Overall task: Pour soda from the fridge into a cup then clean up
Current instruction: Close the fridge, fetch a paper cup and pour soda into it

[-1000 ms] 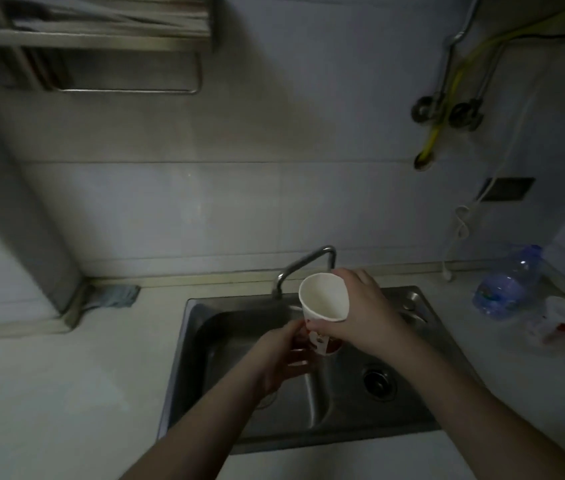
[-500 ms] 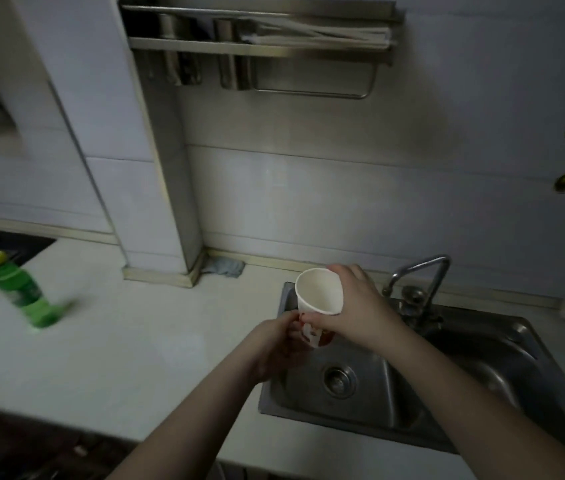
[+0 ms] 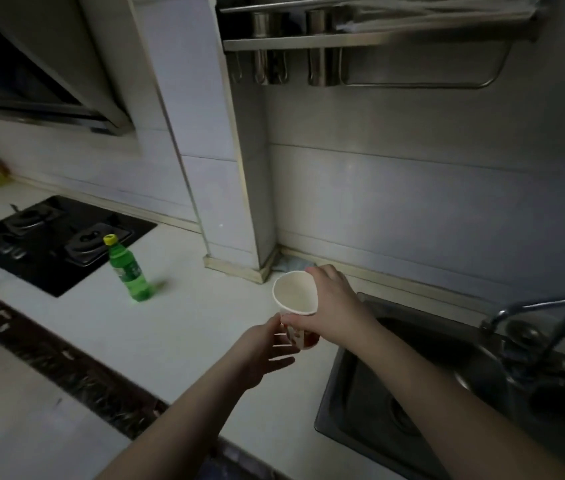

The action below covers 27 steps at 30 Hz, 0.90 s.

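Right hand (image 3: 334,306): you grip the paper cup (image 3: 295,299) left of the sink (image 3: 350,386).
Left hand (image 3: 265,351): your fingers spread under the cup.

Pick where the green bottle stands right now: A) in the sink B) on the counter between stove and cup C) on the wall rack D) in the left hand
B: the green bottle stands capped on the white counter, right of the stove and left of the cup, with neither hand touching it.

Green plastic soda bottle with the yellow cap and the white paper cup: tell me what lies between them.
Head view: only bare white countertop lies between the green plastic soda bottle and the white paper cup.
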{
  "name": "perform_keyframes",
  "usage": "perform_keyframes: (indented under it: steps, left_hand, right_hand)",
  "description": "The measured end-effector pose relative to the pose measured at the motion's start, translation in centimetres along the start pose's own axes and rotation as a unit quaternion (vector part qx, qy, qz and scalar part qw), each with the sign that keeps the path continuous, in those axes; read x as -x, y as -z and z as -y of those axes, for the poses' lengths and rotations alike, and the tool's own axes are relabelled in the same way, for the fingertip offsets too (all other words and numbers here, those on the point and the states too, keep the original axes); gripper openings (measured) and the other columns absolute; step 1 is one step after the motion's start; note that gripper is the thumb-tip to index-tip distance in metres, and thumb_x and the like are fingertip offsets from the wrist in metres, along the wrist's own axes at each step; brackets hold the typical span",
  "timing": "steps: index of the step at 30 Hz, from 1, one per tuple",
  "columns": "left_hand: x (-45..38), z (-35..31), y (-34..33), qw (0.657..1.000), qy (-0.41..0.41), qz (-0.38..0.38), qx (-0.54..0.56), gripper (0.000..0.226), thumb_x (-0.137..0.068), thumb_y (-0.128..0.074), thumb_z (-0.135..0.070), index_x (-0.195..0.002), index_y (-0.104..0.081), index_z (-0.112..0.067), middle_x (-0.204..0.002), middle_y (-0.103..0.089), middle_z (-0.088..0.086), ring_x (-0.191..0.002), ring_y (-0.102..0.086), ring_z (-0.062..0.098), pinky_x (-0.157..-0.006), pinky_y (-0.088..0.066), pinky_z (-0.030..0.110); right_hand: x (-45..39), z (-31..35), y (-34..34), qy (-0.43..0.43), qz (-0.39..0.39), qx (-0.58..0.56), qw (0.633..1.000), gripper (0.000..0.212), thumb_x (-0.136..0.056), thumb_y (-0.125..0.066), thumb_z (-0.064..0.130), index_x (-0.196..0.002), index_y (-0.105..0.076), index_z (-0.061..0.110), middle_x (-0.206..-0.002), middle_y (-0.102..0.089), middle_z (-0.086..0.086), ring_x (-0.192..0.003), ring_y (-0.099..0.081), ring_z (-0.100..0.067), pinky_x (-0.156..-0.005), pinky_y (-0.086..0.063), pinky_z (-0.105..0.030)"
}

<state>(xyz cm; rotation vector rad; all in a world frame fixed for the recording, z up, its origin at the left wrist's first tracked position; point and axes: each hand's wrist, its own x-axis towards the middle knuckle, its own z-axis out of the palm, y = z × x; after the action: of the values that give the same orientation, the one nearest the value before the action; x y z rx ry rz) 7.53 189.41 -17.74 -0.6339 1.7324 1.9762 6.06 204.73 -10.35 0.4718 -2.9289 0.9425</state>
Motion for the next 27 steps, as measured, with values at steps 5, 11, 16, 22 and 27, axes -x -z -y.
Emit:
perform_keyframes:
  steps: [5, 11, 16, 22, 27]
  left_hand:
    - [-0.8, -0.4, 3.0, 0.999, 0.001, -0.043, 0.033, 0.046, -0.093, -0.057, -0.043, -0.113, -0.065, -0.001, -0.103, -0.073, 0.015, -0.090, -0.071, 0.022, -0.069, -0.057, 0.031]
    - [-1.8, -0.7, 6.8, 0.995, 0.001, -0.071, 0.066, 0.043, -0.095, -0.053, -0.043, -0.113, -0.066, -0.006, -0.105, -0.070, 0.014, -0.088, -0.069, 0.022, -0.073, -0.056, 0.032]
    - [-3.5, -0.9, 10.7, 0.993, 0.004, -0.078, 0.083, 0.029, -0.095, -0.055, -0.038, -0.100, -0.066, -0.012, -0.092, -0.070, 0.008, -0.083, -0.069, 0.020, -0.076, -0.055, 0.031]
    - [-6.6, -2.2, 15.8, 0.993, 0.013, -0.073, 0.092, 0.024, -0.093, -0.058, -0.033, -0.092, -0.064, -0.010, -0.080, -0.068, 0.006, -0.079, -0.065, 0.021, -0.071, -0.053, 0.030]
    - [-9.8, -3.3, 20.5, 0.993, 0.029, -0.067, 0.088, 0.022, -0.093, -0.055, -0.030, -0.091, -0.062, -0.008, -0.082, -0.063, 0.008, -0.079, -0.063, 0.022, -0.070, -0.052, 0.028]
  right_hand:
    - [-2.8, 1.0, -1.9, 0.041, 0.029, -0.027, 0.998, 0.091, -0.066, -0.076, 0.057, -0.139, -0.032, 0.025, -0.137, -0.036, 0.002, -0.124, -0.034, -0.016, -0.097, -0.038, -0.031]
    - [-5.5, 2.8, -5.0, 0.074, 0.059, -0.045, 0.994, 0.094, -0.066, -0.077, 0.055, -0.142, -0.030, 0.024, -0.139, -0.034, 0.004, -0.127, -0.034, -0.015, -0.100, -0.037, -0.031]
    - [-8.0, 4.5, -8.4, 0.077, 0.072, -0.040, 0.994, 0.099, -0.068, -0.078, 0.053, -0.145, -0.026, 0.021, -0.142, -0.031, 0.002, -0.132, -0.031, -0.016, -0.103, -0.032, -0.030]
    - [-11.5, 6.6, -12.9, 0.053, 0.073, -0.039, 0.995, 0.101, -0.068, -0.078, 0.053, -0.147, -0.024, 0.019, -0.145, -0.028, 0.001, -0.135, -0.028, -0.017, -0.106, -0.031, -0.031]
    - [-14.9, 9.2, -17.2, 0.018, 0.079, -0.043, 0.996, 0.103, -0.069, -0.078, 0.051, -0.148, -0.021, 0.019, -0.146, -0.027, 0.001, -0.136, -0.027, -0.016, -0.107, -0.031, -0.030]
